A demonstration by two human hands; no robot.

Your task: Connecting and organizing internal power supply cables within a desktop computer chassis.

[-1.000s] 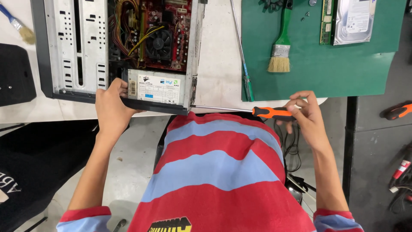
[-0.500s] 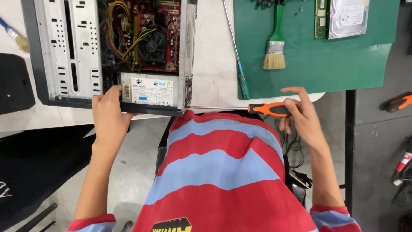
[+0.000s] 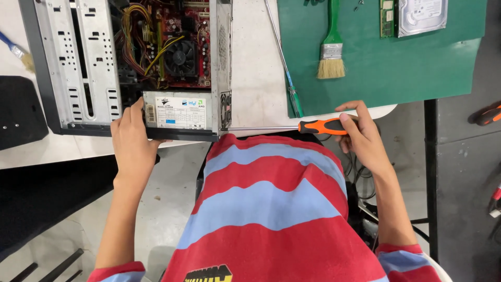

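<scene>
— Currently, screwdriver (image 3: 292, 127) orientation?
— Long axis level; tip left, touching computer case (image 3: 78, 68). Right hand (image 3: 362, 133) grip pinches handle. Left hand (image 3: 133, 138) clasps power supply (image 3: 180, 110) inside case.

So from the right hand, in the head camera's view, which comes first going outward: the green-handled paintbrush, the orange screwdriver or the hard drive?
1. Orange screwdriver: held in the right hand.
2. Paintbrush: above it, on the green mat.
3. Hard drive: top right corner of the mat.
</scene>
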